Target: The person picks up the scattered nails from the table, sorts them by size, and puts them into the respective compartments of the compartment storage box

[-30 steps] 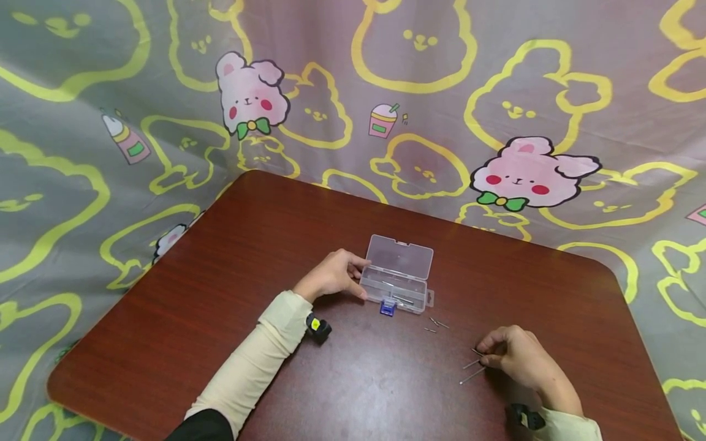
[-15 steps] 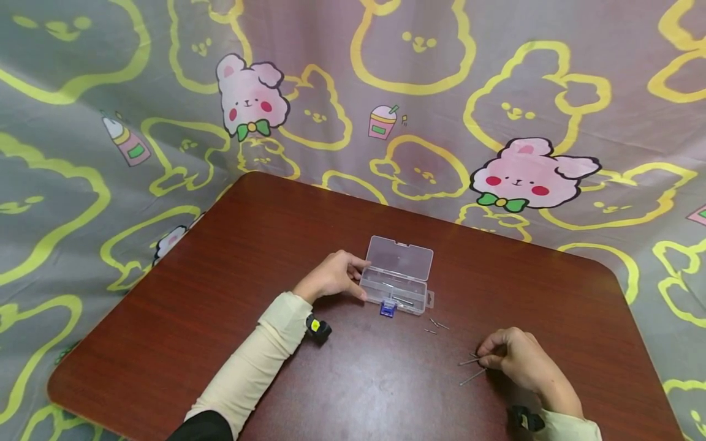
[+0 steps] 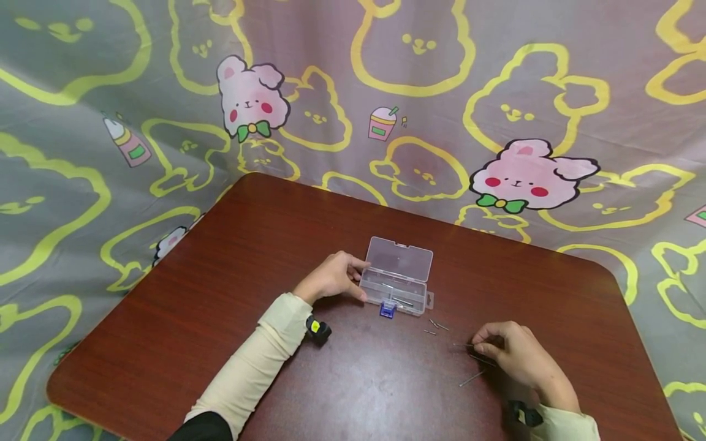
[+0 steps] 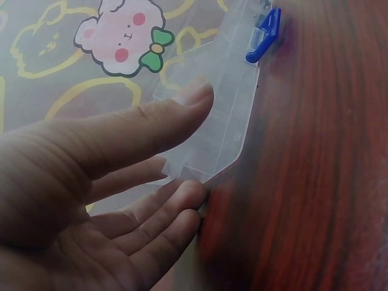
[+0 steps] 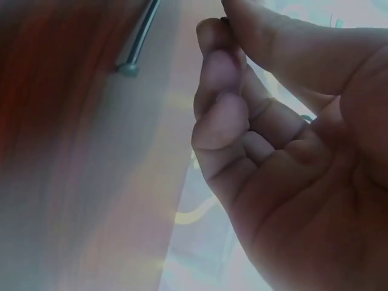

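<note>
My left hand (image 3: 333, 274) holds the left end of a clear plastic box (image 3: 366, 297), with thumb at the front corner and index finger farther back. The box's lid (image 3: 399, 258) stands raised, its blue latch (image 3: 388, 310) hangs at the front, and several thin metal pieces lie inside. To the right, my right hand (image 3: 515, 352) pinches a thin nail (image 3: 461, 344) between thumb and index finger, its tip pointing left. Under that hand, another nail (image 3: 472, 378) lies on the table; in the right wrist view a nail (image 5: 138, 51) shows a flat head. The pinched end is hidden by the fingertips.
A few short metal pieces (image 3: 436, 324) lie just right of the box, between it and my right hand. The brown table (image 3: 265, 245) has rounded corners, and a patterned curtain (image 3: 331, 79) hangs along its back and left edges.
My right hand has lifted slightly and shifted a little left, with one nail now pinched and pointing left from its fingertips. The left hand and box have stayed in place.
</note>
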